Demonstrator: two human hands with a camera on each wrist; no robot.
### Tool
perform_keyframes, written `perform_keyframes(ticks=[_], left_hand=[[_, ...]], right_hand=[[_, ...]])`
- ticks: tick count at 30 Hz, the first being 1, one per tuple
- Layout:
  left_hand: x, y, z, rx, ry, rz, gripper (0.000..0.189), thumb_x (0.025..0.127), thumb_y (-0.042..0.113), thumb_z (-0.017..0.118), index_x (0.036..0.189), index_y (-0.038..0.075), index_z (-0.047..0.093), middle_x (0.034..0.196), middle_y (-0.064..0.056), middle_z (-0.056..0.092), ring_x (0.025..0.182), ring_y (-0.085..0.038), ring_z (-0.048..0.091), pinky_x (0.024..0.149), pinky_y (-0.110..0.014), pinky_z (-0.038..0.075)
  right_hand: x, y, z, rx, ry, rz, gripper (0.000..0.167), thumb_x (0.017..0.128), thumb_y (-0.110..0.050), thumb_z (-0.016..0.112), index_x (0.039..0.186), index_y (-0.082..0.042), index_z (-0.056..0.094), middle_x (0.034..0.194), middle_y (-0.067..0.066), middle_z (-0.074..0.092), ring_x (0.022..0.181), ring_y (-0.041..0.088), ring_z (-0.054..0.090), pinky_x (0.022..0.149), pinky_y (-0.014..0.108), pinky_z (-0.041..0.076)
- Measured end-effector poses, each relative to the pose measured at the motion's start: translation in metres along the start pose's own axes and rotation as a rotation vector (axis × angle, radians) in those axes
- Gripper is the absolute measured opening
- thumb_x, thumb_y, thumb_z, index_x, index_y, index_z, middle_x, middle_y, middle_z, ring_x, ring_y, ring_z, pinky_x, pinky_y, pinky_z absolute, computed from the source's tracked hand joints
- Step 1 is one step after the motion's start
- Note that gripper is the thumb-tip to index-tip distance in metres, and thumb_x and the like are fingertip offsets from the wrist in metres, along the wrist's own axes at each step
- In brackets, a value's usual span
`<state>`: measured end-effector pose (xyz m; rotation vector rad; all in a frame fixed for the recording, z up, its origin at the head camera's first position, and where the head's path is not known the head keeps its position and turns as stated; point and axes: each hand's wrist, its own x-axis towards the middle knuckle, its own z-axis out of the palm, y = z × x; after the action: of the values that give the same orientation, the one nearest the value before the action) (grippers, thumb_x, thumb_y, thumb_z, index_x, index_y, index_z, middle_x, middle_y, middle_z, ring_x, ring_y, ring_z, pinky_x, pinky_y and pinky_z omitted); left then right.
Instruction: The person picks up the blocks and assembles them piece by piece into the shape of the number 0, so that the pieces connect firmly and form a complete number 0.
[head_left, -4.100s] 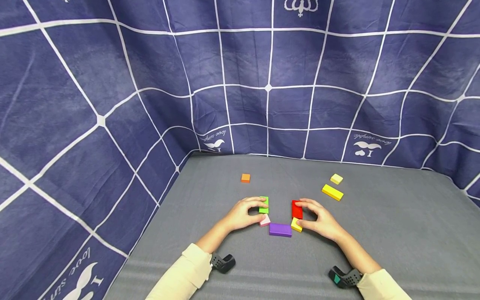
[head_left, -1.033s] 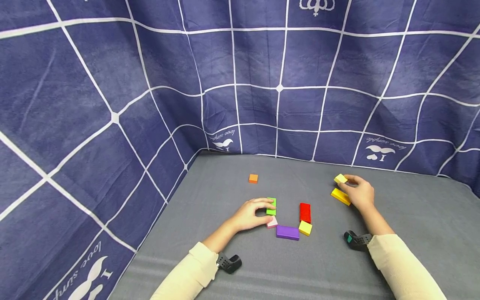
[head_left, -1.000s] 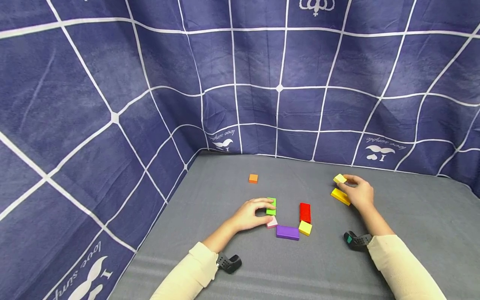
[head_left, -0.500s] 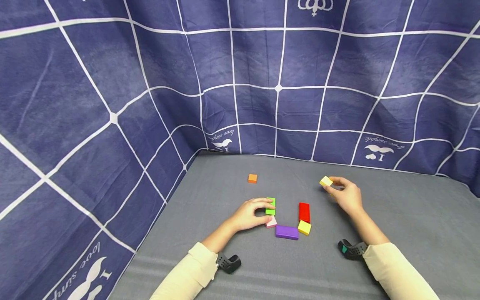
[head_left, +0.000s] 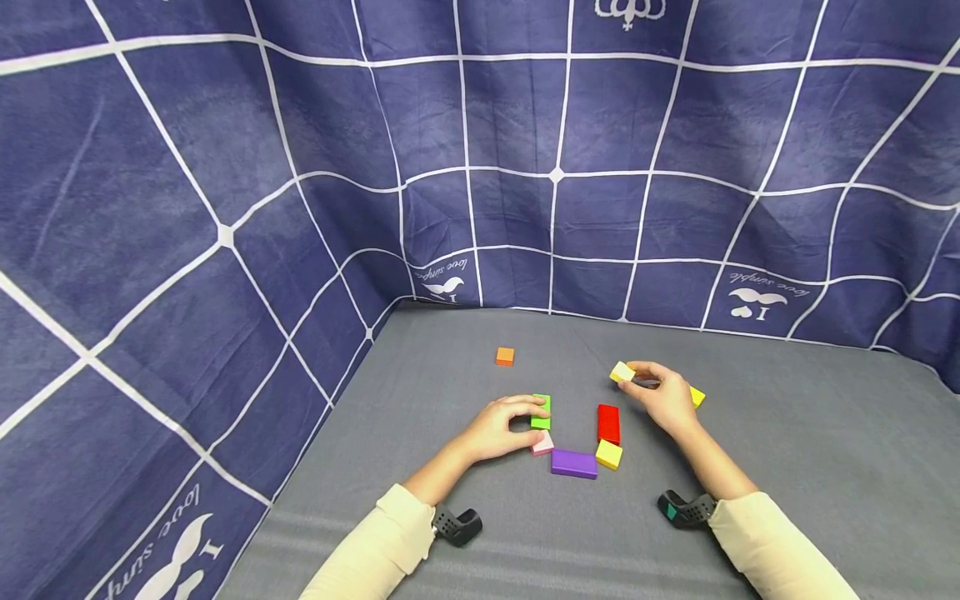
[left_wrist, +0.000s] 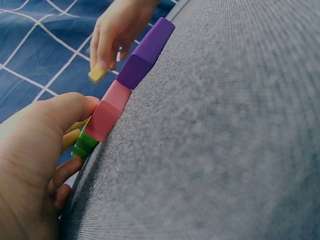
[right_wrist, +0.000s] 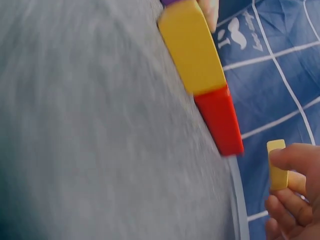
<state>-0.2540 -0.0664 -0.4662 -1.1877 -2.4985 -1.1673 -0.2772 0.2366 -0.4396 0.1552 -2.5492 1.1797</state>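
Observation:
My right hand (head_left: 663, 402) pinches a small pale yellow block (head_left: 622, 372) between thumb and fingers, above the table and just beyond the red block (head_left: 609, 424). In the right wrist view the pale yellow block (right_wrist: 277, 165) stands clear of the red one. My left hand (head_left: 498, 429) rests with its fingers over the green block (head_left: 542, 412) and its thumb touching the pink block (head_left: 542, 444). A purple block (head_left: 574, 464) lies right of the pink one. At its right end sits a small yellow block (head_left: 609, 455), which touches the red block.
An orange block (head_left: 506, 357) lies by itself farther back. Behind my right hand a longer yellow block (head_left: 697, 397) is partly hidden. Grey cloth covers the table (head_left: 420, 358), and a blue curtain (head_left: 495, 208) with white lines stands behind and at the left.
My right hand left the red and yellow blocks, took hold of the pale yellow block at the back right, lifted it and carried it left. The left hand stays at the green and pink blocks.

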Motion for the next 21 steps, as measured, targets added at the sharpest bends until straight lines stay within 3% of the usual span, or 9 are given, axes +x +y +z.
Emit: perform_keyframes(ticks=[6,9,13,21], left_hand=[[-0.001,0.0,0.0,-0.003,-0.01,-0.021,0.029,0.087,0.018,0.072,0.114,0.008,0.071,0.129,-0.006,0.062,0.124,-0.021,0.054,0.104,-0.033,0.038],[0.0,-0.002,0.001,-0.003,-0.01,-0.027,0.029,0.087,0.018,0.072,0.114,0.009,0.071,0.129,-0.006,0.062,0.124,-0.021,0.054,0.104,-0.032,0.038],[0.0,-0.002,0.001,-0.003,-0.007,-0.019,0.029,0.087,0.018,0.072,0.114,0.008,0.071,0.129,-0.006,0.062,0.124,-0.021,0.054,0.104,-0.032,0.038],[0.0,-0.001,0.0,0.006,0.002,0.001,0.028,0.087,0.018,0.072,0.114,0.008,0.071,0.128,-0.006,0.063,0.123,-0.02,0.055,0.104,-0.031,0.038]], right_hand=[[-0.003,-0.01,0.01,0.039,-0.061,0.053,0.036,0.082,-0.015,0.077,0.112,0.003,0.068,0.101,0.02,0.069,0.097,0.034,0.064,0.067,0.021,0.046],[-0.005,-0.014,0.014,0.042,-0.084,0.092,0.036,0.081,-0.016,0.078,0.111,0.002,0.068,0.099,0.017,0.069,0.093,0.028,0.063,0.064,0.022,0.045],[-0.006,-0.017,0.02,0.036,-0.091,0.128,0.036,0.079,-0.017,0.078,0.108,0.002,0.067,0.094,0.013,0.068,0.084,0.017,0.059,0.063,0.022,0.043],[-0.009,-0.022,0.028,0.023,-0.08,0.186,0.036,0.078,-0.016,0.08,0.104,0.004,0.065,0.087,0.01,0.065,0.076,0.013,0.055,0.064,0.023,0.041]])
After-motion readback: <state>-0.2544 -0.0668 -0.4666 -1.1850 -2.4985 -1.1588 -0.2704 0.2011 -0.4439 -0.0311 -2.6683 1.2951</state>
